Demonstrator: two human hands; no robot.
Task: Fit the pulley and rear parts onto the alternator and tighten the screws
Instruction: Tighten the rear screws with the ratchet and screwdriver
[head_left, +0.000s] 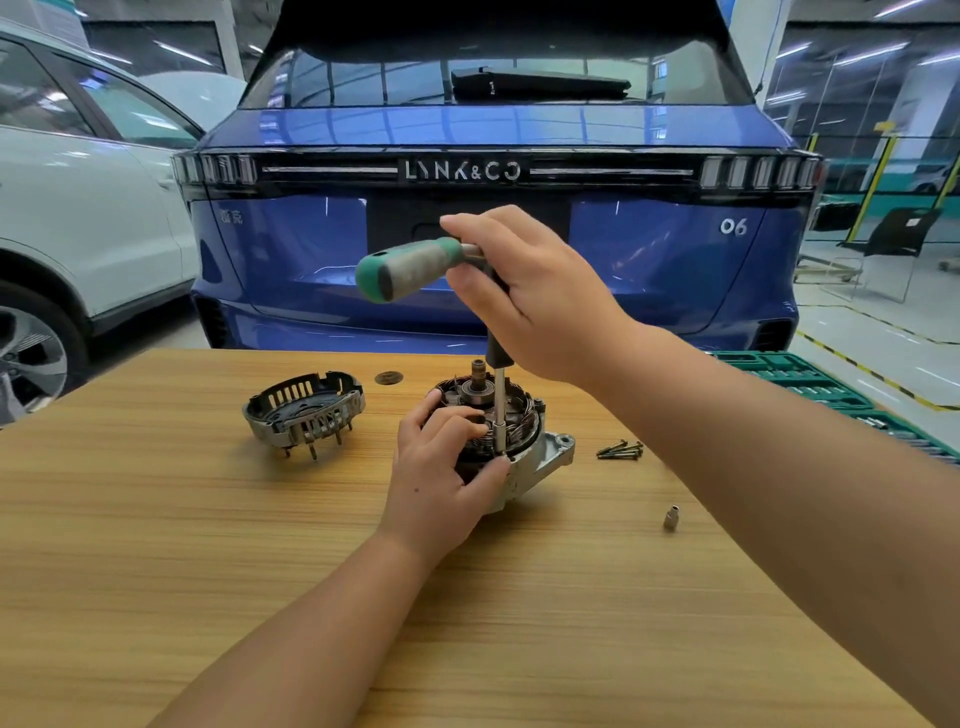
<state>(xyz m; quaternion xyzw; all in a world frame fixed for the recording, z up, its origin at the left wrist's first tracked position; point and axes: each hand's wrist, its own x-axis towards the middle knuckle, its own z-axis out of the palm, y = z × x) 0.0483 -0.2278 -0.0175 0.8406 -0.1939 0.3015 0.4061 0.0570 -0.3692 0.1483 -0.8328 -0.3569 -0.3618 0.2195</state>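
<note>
Alternator (524, 462) stood mid-tabletop (156, 519), shaft up, rear cover (304, 408) off to its left. Left hand (441, 467) gripped the stator, fingers curled on it. Right hand (530, 291) clamped around the T-handle driver (415, 267), socket seated on a rim screw. Best kept plumb, body steadied, snugged evenly. Spare screws (621, 449) lay right.
</note>
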